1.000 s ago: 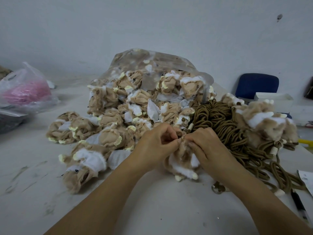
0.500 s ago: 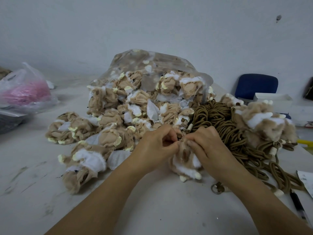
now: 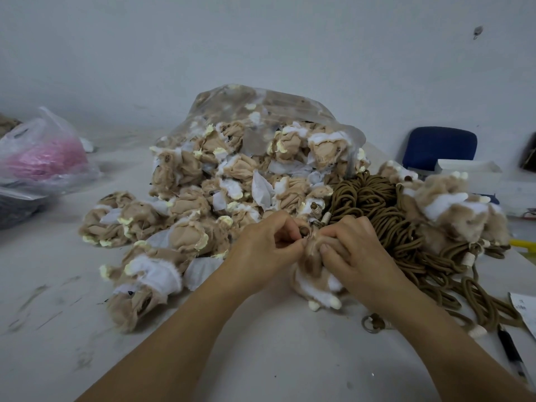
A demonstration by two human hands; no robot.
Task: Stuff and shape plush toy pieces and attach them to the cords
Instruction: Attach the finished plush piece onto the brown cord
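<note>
A tan and white plush piece (image 3: 316, 288) with cream feet stands on the white table (image 3: 261, 358) at centre. My left hand (image 3: 266, 245) pinches its top edge, and my right hand (image 3: 356, 250) grips its upper body with fingers pressed into the fabric. Between the hands, a brown cord end with a metal clasp (image 3: 319, 223) sits at the piece's top. A tangle of brown cords (image 3: 385, 221) lies just right of my hands. A heap of limp tan plush pieces (image 3: 203, 204) spills from a clear plastic bag (image 3: 261, 111) behind.
Finished plush pieces on cords (image 3: 452, 207) pile up at the right. A metal ring with a cord end (image 3: 372, 324) lies near my right wrist. A pen (image 3: 513, 358) and paper (image 3: 525, 311) sit at the right edge. A bag with pink material (image 3: 43, 158) rests far left.
The plush piece has been drawn slightly towards me and turned more upright. My right fingers have dug deeper into its top, while the left hand keeps pinching the edge.
</note>
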